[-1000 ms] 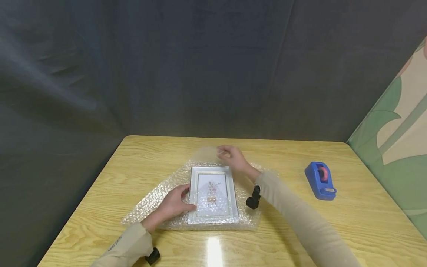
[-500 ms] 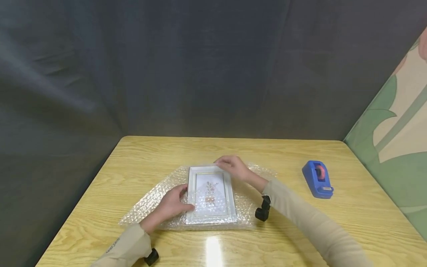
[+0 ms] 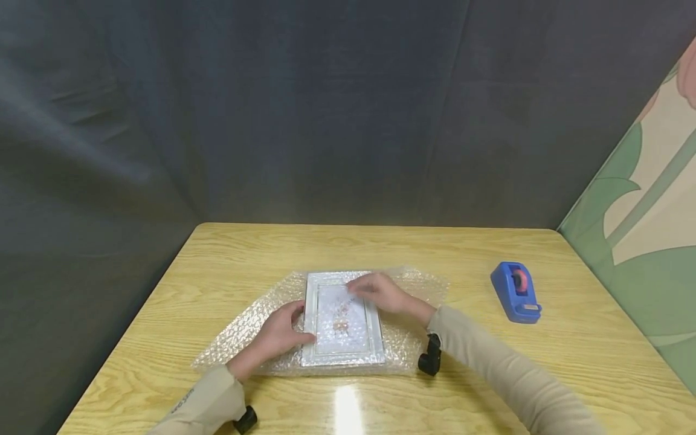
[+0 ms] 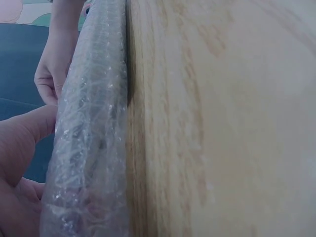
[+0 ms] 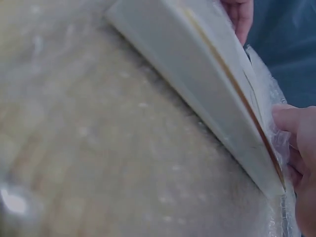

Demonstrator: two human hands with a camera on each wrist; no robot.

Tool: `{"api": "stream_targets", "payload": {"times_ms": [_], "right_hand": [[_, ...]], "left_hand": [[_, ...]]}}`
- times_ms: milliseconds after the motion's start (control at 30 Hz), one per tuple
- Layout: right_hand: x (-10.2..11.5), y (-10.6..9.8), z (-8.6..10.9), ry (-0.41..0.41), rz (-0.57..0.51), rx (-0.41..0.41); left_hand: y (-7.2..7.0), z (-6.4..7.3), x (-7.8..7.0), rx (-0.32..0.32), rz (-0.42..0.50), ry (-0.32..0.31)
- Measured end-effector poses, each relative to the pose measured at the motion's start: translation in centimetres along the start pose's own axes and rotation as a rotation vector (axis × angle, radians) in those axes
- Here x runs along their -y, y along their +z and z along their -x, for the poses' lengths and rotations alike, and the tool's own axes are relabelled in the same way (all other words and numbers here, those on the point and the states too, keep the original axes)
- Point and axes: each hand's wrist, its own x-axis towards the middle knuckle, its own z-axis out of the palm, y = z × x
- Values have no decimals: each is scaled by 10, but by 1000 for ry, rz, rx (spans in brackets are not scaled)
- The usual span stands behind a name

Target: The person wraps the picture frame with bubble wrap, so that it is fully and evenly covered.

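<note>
A white picture frame with a flower print lies face up on a sheet of bubble wrap, part of which covers its front. My left hand holds the frame's left side through the wrap, thumb on the front edge. Over the upper right of the frame, my right hand pinches the folded-over wrap. The left wrist view shows the near edge under wrap; in the right wrist view, one side of the frame is bare. Some fingertips are hidden.
A blue tape dispenser with a pink roll stands to the right on the wooden table. Loose wrap spreads left and right of the frame. Dark cloth hangs behind the table, and a floral panel stands at right.
My right hand has drawn the wrap's raised far flap toward me, down over the top of the frame. My left hand has stayed at the frame's left side.
</note>
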Motion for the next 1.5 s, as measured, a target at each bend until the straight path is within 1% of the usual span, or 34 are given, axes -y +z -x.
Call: {"api": "stream_targets", "payload": {"times_ms": [100,333,567,733,933,1033,1167,1233,1300,1433,1500], "right_hand": [[-1,3,2,-24,68,3],[2,5,4,-41,199,16],[7,7,9,-73,310,72],[17,10,16,-29,391,124],[27,14,25,22,429,170],[29,14,27,49,435,192],[30,15,26,80,442,207],[30,15,26,81,440,207],[29,16,26,78,439,206],[28,15,26,80,435,208],[27,15,26,81,435,210]], "left_hand": [[0,1,0,2,10,-4],[1,1,0,-3,17,1],[0,1,0,-7,20,-3],[1,1,1,-9,24,-12],[-1,2,3,1,53,-15],[-3,3,5,17,60,20],[-7,5,7,42,20,114],[-9,5,7,41,-24,156],[-10,3,6,28,-74,204],[-11,-6,4,-16,-183,308],[-10,-12,2,-19,-233,351]]}}
